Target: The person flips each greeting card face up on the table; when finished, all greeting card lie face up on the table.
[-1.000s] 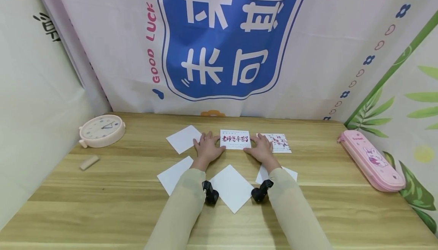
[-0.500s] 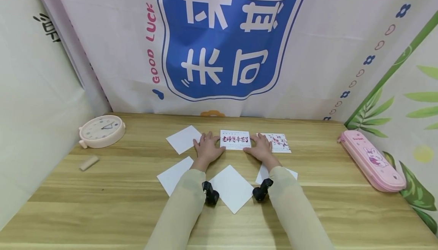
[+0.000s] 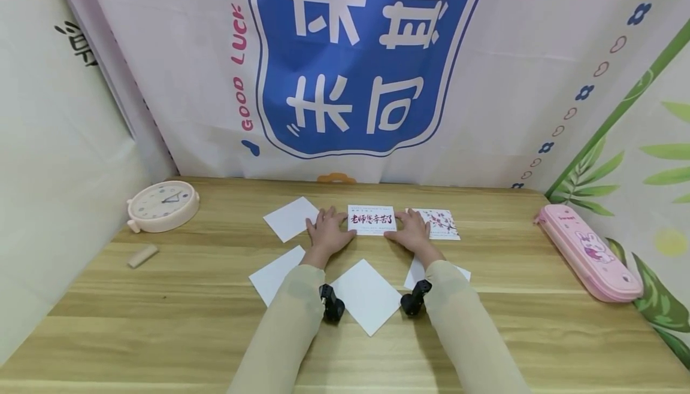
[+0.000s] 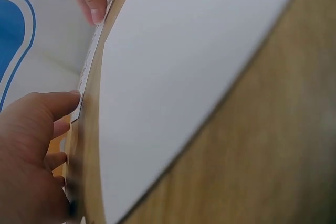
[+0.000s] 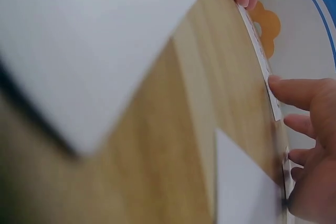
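A white card with red writing (image 3: 372, 220) lies on the wooden table between the two hands. My left hand (image 3: 327, 232) is at its left edge, thumb tip touching the near corner and the other fingers spread beyond. At the right edge my right hand (image 3: 412, 233) does likewise, its thumb on the near corner. In the left wrist view the left hand (image 4: 31, 140) shows its thumb on the card's edge; the right wrist view gives the same for the right hand (image 5: 315, 129). Partly under the right hand's fingers is a card printed with blossoms (image 3: 444, 224).
Blank white cards lie around: one at the far left (image 3: 288, 219), another by the left forearm (image 3: 272, 274), one between the wrists (image 3: 366, 298), one partly under the right wrist (image 3: 414, 274). A clock (image 3: 163, 207), a small beige block (image 3: 142, 256) and a pink pencil case (image 3: 587, 253) stand farther out.
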A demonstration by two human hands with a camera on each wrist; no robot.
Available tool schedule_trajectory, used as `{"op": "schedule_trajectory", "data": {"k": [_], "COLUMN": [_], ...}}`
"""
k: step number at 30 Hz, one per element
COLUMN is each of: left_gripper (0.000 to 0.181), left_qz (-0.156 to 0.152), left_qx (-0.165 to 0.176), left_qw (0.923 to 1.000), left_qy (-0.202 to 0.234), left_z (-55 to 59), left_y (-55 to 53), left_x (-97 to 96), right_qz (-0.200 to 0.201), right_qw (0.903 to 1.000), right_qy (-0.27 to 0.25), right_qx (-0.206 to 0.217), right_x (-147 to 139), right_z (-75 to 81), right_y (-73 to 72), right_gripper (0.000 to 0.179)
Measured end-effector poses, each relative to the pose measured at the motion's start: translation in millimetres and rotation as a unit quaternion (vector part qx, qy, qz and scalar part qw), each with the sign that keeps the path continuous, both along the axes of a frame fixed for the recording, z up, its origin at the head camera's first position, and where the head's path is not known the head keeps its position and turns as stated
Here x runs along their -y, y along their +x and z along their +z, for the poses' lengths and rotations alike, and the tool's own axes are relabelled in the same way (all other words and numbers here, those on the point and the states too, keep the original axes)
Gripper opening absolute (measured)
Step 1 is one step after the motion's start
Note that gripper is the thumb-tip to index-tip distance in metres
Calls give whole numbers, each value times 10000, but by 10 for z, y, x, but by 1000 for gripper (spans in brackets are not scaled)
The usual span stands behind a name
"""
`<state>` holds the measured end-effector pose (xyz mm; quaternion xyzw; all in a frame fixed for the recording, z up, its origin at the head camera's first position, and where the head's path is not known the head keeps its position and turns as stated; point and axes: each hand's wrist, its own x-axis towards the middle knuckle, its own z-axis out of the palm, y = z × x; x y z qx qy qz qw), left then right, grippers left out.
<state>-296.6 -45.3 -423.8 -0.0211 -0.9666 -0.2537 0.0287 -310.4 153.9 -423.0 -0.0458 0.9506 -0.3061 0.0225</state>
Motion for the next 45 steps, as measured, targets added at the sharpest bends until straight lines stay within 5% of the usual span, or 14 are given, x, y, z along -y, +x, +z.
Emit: {"op": "schedule_trajectory", "data": {"k": [7, 13, 21, 30, 39, 45], "left_gripper": [48, 51, 50, 49, 58, 70], "left_qz": [51, -74, -12, 63, 324, 476], "left_qx": [-224, -523, -541, -1114, -550, -4], "left_qw": [9995, 9980, 9942, 9908, 9960, 9978], "left_qy": [200, 350, 931, 765, 626, 458], "left_z": [76, 191, 371, 367, 340, 329], "left_y": [4, -25, 24, 39, 177, 222], "left_x": [-17, 120, 546, 1120, 1448, 1506], "right_qz": [-94, 218, 340, 750, 1214, 1194], "right_qw": [9992, 9971, 9916, 9798, 9715, 9693], "right_qy": [-369, -679, -1239, -1847, -2020, -2120], "right_qx": [-123, -267, -159, 147, 274, 353], "right_x": [-16, 64, 297, 545, 911, 1125], "right_z": [108, 263, 573, 691, 742, 628], "right_y": [5, -24, -64, -100, -37, 18], "right_gripper": [62, 62, 64, 64, 66, 67]}}
